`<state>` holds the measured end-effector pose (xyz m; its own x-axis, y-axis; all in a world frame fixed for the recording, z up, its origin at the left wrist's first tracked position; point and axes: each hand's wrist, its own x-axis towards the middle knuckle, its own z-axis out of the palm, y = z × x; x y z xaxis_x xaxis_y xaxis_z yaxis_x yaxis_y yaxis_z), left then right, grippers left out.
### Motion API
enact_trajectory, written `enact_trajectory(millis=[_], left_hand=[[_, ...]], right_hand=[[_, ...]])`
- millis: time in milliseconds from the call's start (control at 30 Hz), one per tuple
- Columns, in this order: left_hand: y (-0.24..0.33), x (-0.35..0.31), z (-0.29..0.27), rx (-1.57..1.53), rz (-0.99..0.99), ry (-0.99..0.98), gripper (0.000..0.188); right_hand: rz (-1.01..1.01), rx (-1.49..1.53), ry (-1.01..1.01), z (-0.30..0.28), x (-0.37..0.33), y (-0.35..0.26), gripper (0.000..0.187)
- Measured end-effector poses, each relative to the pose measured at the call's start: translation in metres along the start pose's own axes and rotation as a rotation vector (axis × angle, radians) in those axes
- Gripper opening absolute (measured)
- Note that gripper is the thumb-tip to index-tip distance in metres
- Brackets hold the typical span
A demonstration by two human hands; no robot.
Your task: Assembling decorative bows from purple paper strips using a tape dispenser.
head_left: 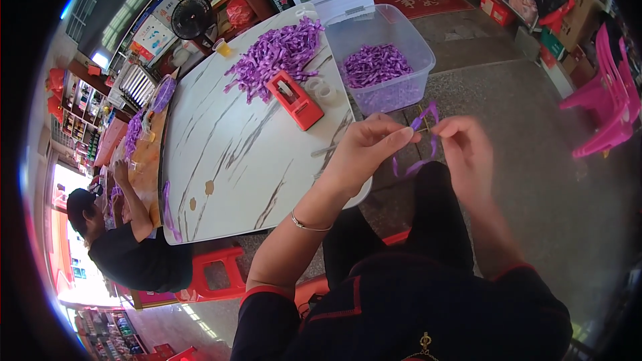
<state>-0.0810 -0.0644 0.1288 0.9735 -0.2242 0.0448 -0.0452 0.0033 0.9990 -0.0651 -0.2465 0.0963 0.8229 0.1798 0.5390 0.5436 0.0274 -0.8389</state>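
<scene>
In front of me, over my lap, both hands are pinched together at a purple ribbon (431, 112). My left hand (376, 146) has thumb and forefinger closed on it; a thin gold-coloured bit shows between the fingertips. My right hand (465, 150), slightly blurred, is closed at the ribbon's other side. One loop stands above the fingers and a loose length hangs below. Left of my hands, a heap of purple ribbons (277, 53) lies on the marble-patterned table (234, 154), beside a red tape dispenser (295, 101) and whitish tape rolls (323, 89).
A clear plastic bin (419, 80) with purple ribbons inside stands beyond my hands. A cup of yellow liquid (222, 47) and a black fan (192, 17) are farther left. A person (134, 244) in black works at the left. Pink chairs (607, 93) stand right.
</scene>
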Motion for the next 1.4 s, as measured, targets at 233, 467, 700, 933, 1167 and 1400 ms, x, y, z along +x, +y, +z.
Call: enact_trajectory(millis=[233,467,700,933,1167,1400], left_hand=[[0.002,0.001,0.000,-0.083,0.090,0.125,0.018],[0.007,-0.001,-0.010,-0.054,0.073,0.040,0.017],[0.002,-0.002,-0.015,-0.339,0.007,0.147,0.017],[0.016,-0.015,-0.048,-0.633,0.005,0.155,0.016],[0.014,-0.029,-0.056,-0.597,-0.087,0.186,0.018],[-0.006,-0.049,-0.076,-0.411,-0.243,0.080,0.018]], right_hand=[[0.502,0.522,-0.225,0.023,-0.003,-0.011,0.021],[0.532,0.553,-0.320,0.034,-0.019,-0.013,0.022],[0.528,0.334,-0.507,0.038,-0.033,-0.022,0.018],[0.216,-0.343,-0.553,0.010,-0.097,0.023,0.018],[0.052,-0.692,-0.411,-0.026,-0.104,0.047,0.016],[0.022,-0.890,-0.274,-0.055,-0.067,0.055,0.016]])
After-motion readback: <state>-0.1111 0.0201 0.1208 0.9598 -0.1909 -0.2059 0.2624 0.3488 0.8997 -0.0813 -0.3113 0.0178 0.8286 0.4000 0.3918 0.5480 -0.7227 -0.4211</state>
